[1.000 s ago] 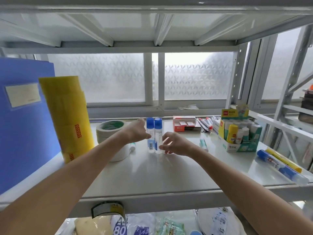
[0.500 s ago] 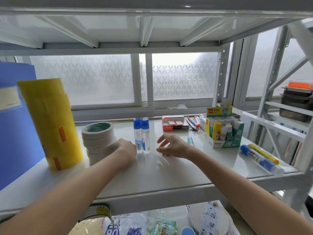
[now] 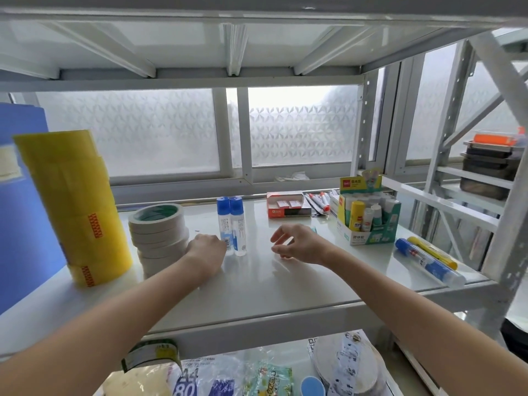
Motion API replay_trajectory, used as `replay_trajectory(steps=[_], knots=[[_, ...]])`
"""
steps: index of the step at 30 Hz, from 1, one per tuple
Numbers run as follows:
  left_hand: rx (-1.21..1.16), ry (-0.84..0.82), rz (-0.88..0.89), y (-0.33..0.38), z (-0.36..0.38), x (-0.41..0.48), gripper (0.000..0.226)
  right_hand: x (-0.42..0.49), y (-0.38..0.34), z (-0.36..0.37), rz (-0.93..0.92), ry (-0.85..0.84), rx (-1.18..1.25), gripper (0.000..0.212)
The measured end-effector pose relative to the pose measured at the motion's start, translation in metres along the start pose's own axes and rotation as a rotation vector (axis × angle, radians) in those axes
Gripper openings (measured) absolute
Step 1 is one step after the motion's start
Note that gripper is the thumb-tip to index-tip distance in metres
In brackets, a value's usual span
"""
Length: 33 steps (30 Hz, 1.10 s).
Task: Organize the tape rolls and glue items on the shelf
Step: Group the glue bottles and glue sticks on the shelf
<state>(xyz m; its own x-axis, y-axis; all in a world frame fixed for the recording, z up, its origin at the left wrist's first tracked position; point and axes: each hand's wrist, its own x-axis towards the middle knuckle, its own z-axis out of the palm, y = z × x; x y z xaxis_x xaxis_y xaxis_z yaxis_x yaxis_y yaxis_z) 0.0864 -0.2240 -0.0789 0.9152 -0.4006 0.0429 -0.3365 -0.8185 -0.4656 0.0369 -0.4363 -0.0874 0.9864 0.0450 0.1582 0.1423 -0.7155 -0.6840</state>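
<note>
Head view shows the shelf point(image 3: 257, 287) with both arms reaching in. The left hand point(image 3: 207, 248) sits low on the surface, knuckles toward the camera and fingers curled under. It is wedged between the masking tape stack point(image 3: 158, 235) at its nine o'clock and the two upright glue bottles point(image 3: 232, 224) at its two o'clock. Whether those fingers pinch anything cannot be told, since the back of the hand hides them. The right hand point(image 3: 300, 244) hovers at three o'clock of the bottles, fingers loosely spread and curved, holding nothing.

The step looks to be lining the glue up beside the tape. The bottles are tall and narrow, and the nearer one is touching or just beside the left knuckles, so any sideways nudge should come low at the base and slowly. The free right hand would do well to steady the blue caps.

The yellow tape stack point(image 3: 71, 207) leans at nine o'clock, so the masking stack should not be pushed into it. Loose glue tubes point(image 3: 428, 260) lie at four o'clock, near the glue stick box point(image 3: 368, 221), and likely need gathering next. Round and lying flat, they may roll, so each wants a full grip.
</note>
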Motion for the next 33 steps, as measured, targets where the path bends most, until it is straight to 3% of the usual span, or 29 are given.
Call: replay_trajectory(steps=[8, 13, 18, 26, 33], knots=[[-0.116, -0.020, 0.117, 0.027, -0.034, -0.077, 0.033, -0.023, 0.010, -0.031, -0.035, 0.021, -0.075, 0.021], [-0.299, 0.117, 0.350, 0.078, -0.059, -0.094, 0.029, -0.056, 0.028, -0.067, -0.031, 0.051, -0.149, 0.019], [-0.443, 0.274, 0.546, 0.151, -0.079, -0.050, 0.034, -0.092, 0.052, -0.106, 0.050, 0.161, -0.205, 0.013], [-0.409, 0.336, 0.452, 0.197, -0.102, 0.000, 0.032, -0.147, 0.086, -0.161, 0.176, 0.323, -0.312, 0.008], [-0.450, 0.339, 0.424, 0.177, -0.111, 0.002, 0.030, -0.151, 0.097, -0.159, 0.359, 0.331, -0.625, 0.033]])
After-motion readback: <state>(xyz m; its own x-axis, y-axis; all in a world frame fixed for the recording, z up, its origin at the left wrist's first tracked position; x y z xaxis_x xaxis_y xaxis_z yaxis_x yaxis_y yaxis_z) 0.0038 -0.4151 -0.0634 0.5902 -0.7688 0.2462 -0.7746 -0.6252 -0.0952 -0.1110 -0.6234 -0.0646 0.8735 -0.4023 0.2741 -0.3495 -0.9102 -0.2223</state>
